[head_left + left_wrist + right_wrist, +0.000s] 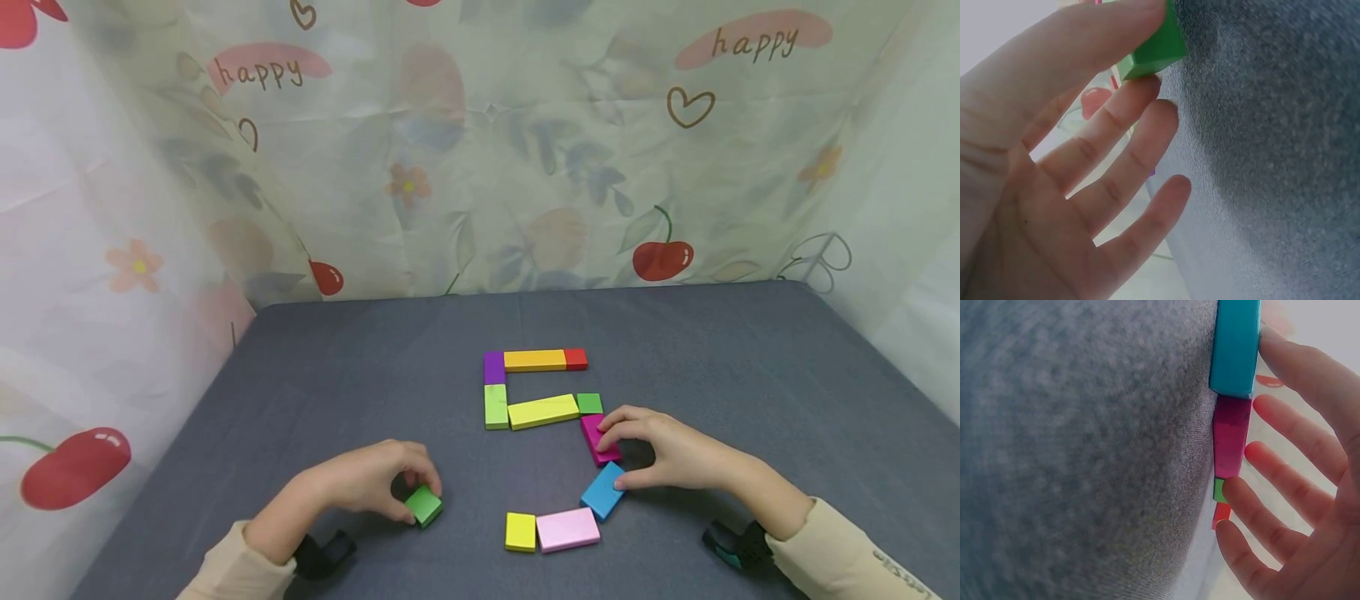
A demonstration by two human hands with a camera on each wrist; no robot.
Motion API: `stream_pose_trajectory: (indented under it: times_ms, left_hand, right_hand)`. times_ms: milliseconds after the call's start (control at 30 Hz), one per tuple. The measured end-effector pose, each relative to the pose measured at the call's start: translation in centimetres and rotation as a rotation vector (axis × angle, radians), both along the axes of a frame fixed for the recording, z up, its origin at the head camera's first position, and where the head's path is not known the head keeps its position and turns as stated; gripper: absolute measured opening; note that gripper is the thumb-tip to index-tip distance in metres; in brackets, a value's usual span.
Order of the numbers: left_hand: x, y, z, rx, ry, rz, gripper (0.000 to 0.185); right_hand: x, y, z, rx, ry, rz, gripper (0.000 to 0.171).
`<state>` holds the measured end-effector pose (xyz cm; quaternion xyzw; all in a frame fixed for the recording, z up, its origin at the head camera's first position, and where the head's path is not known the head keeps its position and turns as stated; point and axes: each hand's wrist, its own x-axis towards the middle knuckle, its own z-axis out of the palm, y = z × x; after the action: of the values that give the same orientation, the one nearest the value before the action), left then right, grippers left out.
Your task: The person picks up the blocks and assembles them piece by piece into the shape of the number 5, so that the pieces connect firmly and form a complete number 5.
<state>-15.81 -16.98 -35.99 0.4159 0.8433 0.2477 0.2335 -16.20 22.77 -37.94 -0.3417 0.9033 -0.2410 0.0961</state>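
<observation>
My left hand pinches a green block between thumb and fingers, at the left of the table. In the left wrist view the thumb lies over the green block. On the right, my right hand reaches over a magenta block and a blue block. Its thumb touches the edge of the blue block; its other fingers are extended over or beside the magenta block, and contact there is hard to tell. The magenta and blue blocks lie tilted, almost end to end.
Other blocks form a bent line: red, orange, purple, light green, long yellow and small green. Nearer lie a pink block and a yellow block. A printed curtain borders the dark table.
</observation>
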Motion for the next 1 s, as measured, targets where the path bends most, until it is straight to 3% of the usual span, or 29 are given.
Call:
stream_pose_trajectory:
  times_ms: [267,533,1000]
  left_hand:
    - [0.0,0.8,0.0,-0.016,0.003,0.049,0.028]
    - [0.1,1.6,0.0,0.007,0.052,0.048,0.028]
    - [0.3,3.2,-0.4,0.001,0.070,0.020,0.028]
  right_hand:
    - [0.1,0.0,0.1,-0.008,0.003,0.006,0.034]
    - [0.2,0.0,0.1,-0.015,0.006,0.012,0.033]
    - [0.0,0.0,-0.1,-0.014,0.009,0.011,0.033]
